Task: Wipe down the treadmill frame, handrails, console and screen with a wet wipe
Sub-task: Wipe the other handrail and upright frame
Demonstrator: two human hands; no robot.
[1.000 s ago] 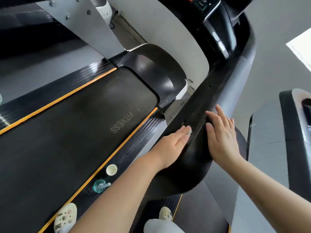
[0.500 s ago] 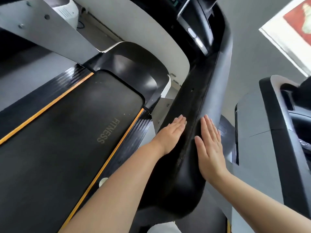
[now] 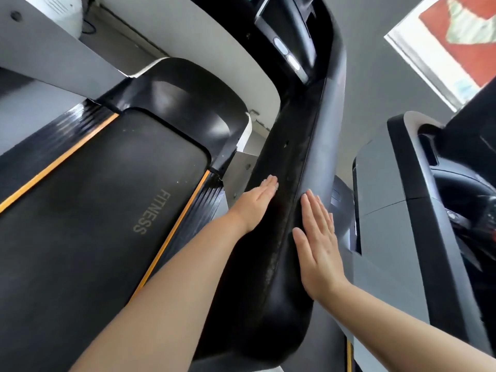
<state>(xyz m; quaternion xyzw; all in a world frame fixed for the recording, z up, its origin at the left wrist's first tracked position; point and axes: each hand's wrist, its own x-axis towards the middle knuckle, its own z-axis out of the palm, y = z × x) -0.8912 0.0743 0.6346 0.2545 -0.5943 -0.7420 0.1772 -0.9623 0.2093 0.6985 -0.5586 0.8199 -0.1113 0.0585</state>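
Note:
The treadmill's long black handrail [image 3: 285, 162] runs from the bottom centre up to the console [image 3: 288, 30]. My left hand [image 3: 255, 206] lies flat with straight fingers against the rail's inner left side. A small white sliver, apparently the wet wipe [image 3: 269, 180], shows at its fingertips; the rest is hidden under the palm. On the rail's grey outer right side, my right hand [image 3: 319, 245] presses flat, fingers straight, with nothing in it. The screen is mostly out of view at the top.
The black running belt [image 3: 94, 224] marked FITNESS, with orange side lines, fills the lower left. The black motor cover [image 3: 182, 103] sits ahead of it. A second grey and black treadmill [image 3: 397, 216] stands close on the right.
Both flat hands have slid forward along the handrail toward the console. The view has shifted forward, so the feet and small items on the side rail have dropped out of sight.

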